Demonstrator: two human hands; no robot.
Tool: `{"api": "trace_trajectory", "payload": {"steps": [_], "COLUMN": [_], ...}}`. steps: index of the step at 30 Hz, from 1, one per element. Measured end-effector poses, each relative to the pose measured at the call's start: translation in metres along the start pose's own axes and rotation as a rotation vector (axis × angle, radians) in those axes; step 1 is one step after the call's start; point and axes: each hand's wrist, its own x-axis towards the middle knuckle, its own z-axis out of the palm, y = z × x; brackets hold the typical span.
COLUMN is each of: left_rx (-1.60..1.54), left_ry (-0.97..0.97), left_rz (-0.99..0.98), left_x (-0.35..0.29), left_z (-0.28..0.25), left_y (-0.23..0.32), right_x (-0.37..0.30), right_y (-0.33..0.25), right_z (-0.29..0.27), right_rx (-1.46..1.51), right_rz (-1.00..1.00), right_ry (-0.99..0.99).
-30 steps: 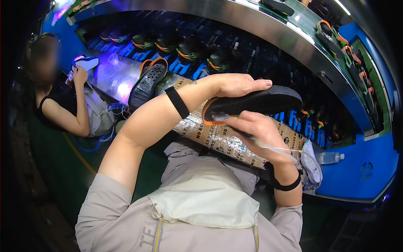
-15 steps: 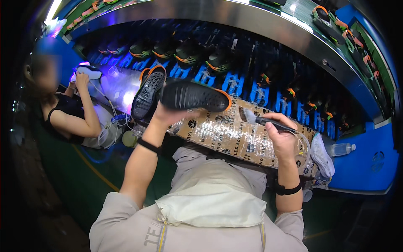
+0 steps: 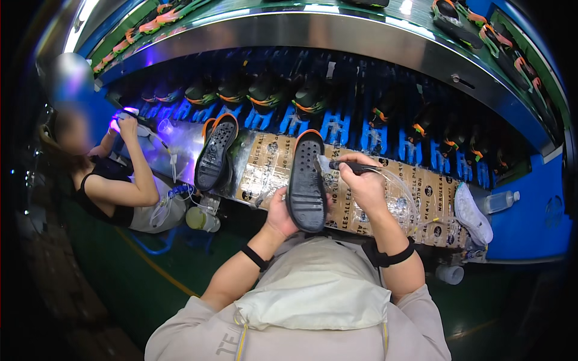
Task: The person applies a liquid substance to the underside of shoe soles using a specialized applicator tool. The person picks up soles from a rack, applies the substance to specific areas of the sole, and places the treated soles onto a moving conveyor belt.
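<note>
In front of me a black shoe sole (image 3: 306, 180) with an orange rim at its far end is held upright lengthwise, its holed and ribbed inner face toward me. My left hand (image 3: 283, 213) grips it near the lower end, fingers wrapped behind. My right hand (image 3: 364, 180) is closed on a brush (image 3: 346, 166) with a dark handle, a thin clear tube trailing from it. The bristles touch the sole's right edge near the holed part. Left of it, more black soles with orange rims (image 3: 215, 153) lie stacked on the bench.
Film-wrapped printed cardboard (image 3: 385, 192) covers the bench. At its right end are a white shoe-shaped piece (image 3: 472, 213) and a clear bottle (image 3: 501, 201). Blue holders with dark shoes (image 3: 265, 93) line the back beneath a metal-edged conveyor (image 3: 301, 23). A co-worker (image 3: 114, 174) sits at left.
The sole has turned from sideways to lengthwise and come nearer to me, toward the middle. The brush has moved left and now meets the sole.
</note>
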Motion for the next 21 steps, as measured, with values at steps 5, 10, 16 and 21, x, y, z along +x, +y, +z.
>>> {"api": "trace_trajectory", "payload": {"steps": [5, 10, 16, 21], "left_rx": [0.146, 0.418, 0.304, 0.174], "left_ry": [-0.013, 0.047, -0.051, -0.105], "left_rz": [0.062, 0.259, 0.287, 0.212], "left_x": [0.012, 0.016, 0.026, 0.022], "left_z": [0.007, 0.036, 0.015, 0.036], "left_y": [-0.025, -0.033, -0.025, -0.028], "right_x": [0.018, 0.001, -0.041, -0.028], "right_y": [-0.022, -0.022, -0.064, -0.084], "right_z": [0.015, 0.025, -0.003, -0.013], "right_rx": [0.025, -0.229, -0.629, -0.363], "right_rz": [-0.114, -0.468, -0.371, -0.416], "right_ry": [0.131, 0.12, -0.565, -0.267]}}
